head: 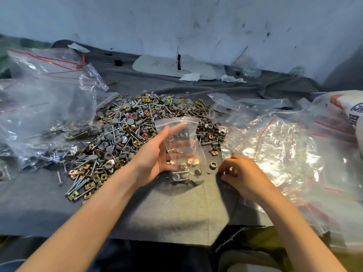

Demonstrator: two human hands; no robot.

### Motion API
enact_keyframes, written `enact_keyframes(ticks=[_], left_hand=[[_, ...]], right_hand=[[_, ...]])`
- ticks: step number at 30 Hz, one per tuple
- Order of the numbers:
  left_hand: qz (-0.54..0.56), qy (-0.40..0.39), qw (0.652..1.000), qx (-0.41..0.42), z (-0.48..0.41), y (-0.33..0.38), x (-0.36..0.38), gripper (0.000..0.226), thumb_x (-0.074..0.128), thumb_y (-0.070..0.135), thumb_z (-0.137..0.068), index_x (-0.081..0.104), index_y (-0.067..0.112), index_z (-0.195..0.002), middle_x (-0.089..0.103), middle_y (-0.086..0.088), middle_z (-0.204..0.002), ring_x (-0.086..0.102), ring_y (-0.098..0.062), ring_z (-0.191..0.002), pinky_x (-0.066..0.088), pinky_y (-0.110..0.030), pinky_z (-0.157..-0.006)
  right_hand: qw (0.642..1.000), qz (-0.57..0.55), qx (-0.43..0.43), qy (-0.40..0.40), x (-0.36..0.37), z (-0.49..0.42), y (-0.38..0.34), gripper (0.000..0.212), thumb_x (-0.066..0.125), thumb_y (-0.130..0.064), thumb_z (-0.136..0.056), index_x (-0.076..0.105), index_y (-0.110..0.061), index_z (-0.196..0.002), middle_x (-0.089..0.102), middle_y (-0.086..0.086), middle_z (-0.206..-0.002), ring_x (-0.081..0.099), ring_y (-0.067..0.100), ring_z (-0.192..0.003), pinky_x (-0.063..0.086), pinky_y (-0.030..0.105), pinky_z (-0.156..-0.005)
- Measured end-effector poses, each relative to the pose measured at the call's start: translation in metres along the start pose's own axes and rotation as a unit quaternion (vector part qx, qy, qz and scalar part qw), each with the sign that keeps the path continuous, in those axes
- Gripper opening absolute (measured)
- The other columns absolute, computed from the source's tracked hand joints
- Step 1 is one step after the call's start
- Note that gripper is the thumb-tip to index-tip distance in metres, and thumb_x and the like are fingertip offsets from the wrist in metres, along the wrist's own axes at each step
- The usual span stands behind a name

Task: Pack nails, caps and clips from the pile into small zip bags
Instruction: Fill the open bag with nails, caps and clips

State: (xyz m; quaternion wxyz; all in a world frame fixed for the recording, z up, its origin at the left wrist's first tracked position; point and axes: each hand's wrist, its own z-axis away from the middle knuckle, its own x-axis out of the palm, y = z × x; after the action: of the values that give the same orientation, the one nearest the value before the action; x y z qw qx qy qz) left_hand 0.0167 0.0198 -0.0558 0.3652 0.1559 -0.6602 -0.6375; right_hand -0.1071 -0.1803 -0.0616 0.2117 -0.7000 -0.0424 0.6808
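Note:
A big pile (125, 132) of nails, grey round caps and brass-coloured clips covers the middle of the grey cloth. My left hand (157, 154) holds a small clear zip bag (181, 152) upright just in front of the pile, fingers straight behind it and partly blurred. Several nails, caps and clips lie in the bag's bottom. My right hand (241, 173) is curled to the right of the bag, pinching small pieces I cannot make out at the edge of the plastic bags. A loose grey cap (213, 164) lies between the hands.
A heap of filled clear bags (45, 114) lies on the left. A stack of empty zip bags (279, 152) with red strips lies on the right, beside a white sack (347, 108). A white board (172, 66) rests at the back by the wall.

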Motion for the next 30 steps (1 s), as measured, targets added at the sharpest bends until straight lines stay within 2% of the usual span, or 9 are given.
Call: enact_keyframes(ticks=[4,7,11,15,18,21,25,28,30], left_hand=[[-0.009,0.015,0.999,0.049,-0.008,-0.022,0.001,0.036,0.04,0.045,-0.092,0.059,0.041,-0.122,0.072,-0.001,-0.11,0.07,-0.026,-0.099,0.056,-0.043,-0.087],[-0.018,0.008,0.994,0.108,-0.008,-0.034,-0.002,0.034,0.051,0.029,-0.095,0.055,0.031,-0.129,0.072,-0.001,-0.107,0.068,-0.022,-0.102,0.055,-0.034,-0.087],[-0.048,-0.01,0.987,0.151,-0.005,-0.037,0.001,0.039,0.05,0.017,-0.088,0.053,0.029,-0.125,0.073,0.004,-0.101,0.069,-0.014,-0.097,0.054,-0.023,-0.083],[-0.063,-0.012,0.985,0.161,-0.002,-0.037,0.003,0.035,0.054,0.015,-0.093,0.049,0.026,-0.126,0.073,0.001,-0.097,0.069,-0.011,-0.094,0.054,-0.022,-0.082],[-0.087,-0.015,0.981,0.171,-0.001,-0.034,0.005,0.039,0.059,0.04,-0.09,0.05,0.028,-0.127,0.069,-0.004,-0.106,0.068,-0.012,-0.097,0.053,-0.025,-0.085],[-0.099,-0.027,0.98,0.17,-0.001,-0.034,0.005,0.074,0.063,0.073,-0.07,0.05,0.032,-0.132,0.066,-0.011,-0.119,0.065,-0.016,-0.107,0.052,-0.027,-0.093],[-0.086,-0.029,0.979,0.181,-0.003,-0.035,0.004,0.093,0.062,0.077,-0.066,0.045,0.021,-0.139,0.068,-0.018,-0.111,0.067,-0.018,-0.097,0.053,-0.025,-0.087],[-0.106,-0.03,0.979,0.171,-0.004,-0.036,0.002,0.089,0.058,0.082,-0.063,0.046,0.033,-0.135,0.071,-0.008,-0.11,0.068,-0.022,-0.101,0.053,-0.027,-0.09],[-0.112,-0.028,0.981,0.158,-0.004,-0.036,0.003,0.088,0.057,0.086,-0.06,0.047,0.037,-0.132,0.072,-0.002,-0.11,0.068,-0.02,-0.101,0.053,-0.025,-0.089]], right_hand=[[1.0,0.007,0.0,-0.014,-0.008,-0.003,-0.004,0.012,0.07,-0.011,-0.084,0.061,-0.019,-0.084,0.053,-0.006,-0.082,0.05,0.014,-0.077,0.035,0.014,-0.06],[0.986,-0.16,-0.007,0.045,-0.025,-0.005,-0.01,0.01,0.072,-0.002,-0.08,0.068,-0.011,-0.081,0.06,-0.005,-0.071,0.055,0.008,-0.061,0.042,0.01,-0.059],[0.937,-0.325,-0.073,0.106,-0.062,-0.014,-0.033,0.02,0.068,0.007,-0.08,0.066,-0.013,-0.08,0.062,0.008,-0.068,0.059,0.011,-0.059,0.049,0.021,-0.063],[0.931,-0.311,-0.149,0.122,-0.09,-0.031,-0.063,0.015,0.07,0.002,-0.082,0.066,-0.013,-0.084,0.066,0.005,-0.076,0.061,0.011,-0.066,0.05,0.025,-0.067],[0.953,-0.208,-0.184,0.122,-0.094,-0.043,-0.08,0.01,0.072,-0.011,-0.082,0.068,-0.019,-0.086,0.067,-0.011,-0.08,0.061,0.002,-0.075,0.05,0.023,-0.072],[0.965,-0.162,-0.193,0.074,-0.087,-0.052,-0.092,0.01,0.069,-0.008,-0.084,0.067,-0.017,-0.089,0.068,-0.008,-0.086,0.064,0.006,-0.08,0.054,0.03,-0.077],[0.965,-0.156,-0.206,0.032,-0.081,-0.052,-0.094,0.011,0.065,-0.005,-0.087,0.063,-0.016,-0.091,0.067,-0.006,-0.085,0.065,0.012,-0.078,0.054,0.036,-0.077],[0.958,-0.163,-0.232,0.052,-0.078,-0.051,-0.096,0.011,0.063,-0.004,-0.089,0.06,-0.013,-0.094,0.064,-0.006,-0.088,0.063,0.013,-0.08,0.052,0.031,-0.078],[0.954,-0.183,-0.231,0.048,-0.078,-0.05,-0.097,0.013,0.061,-0.003,-0.09,0.058,-0.015,-0.093,0.061,-0.006,-0.088,0.063,0.017,-0.071,0.053,0.032,-0.07]])
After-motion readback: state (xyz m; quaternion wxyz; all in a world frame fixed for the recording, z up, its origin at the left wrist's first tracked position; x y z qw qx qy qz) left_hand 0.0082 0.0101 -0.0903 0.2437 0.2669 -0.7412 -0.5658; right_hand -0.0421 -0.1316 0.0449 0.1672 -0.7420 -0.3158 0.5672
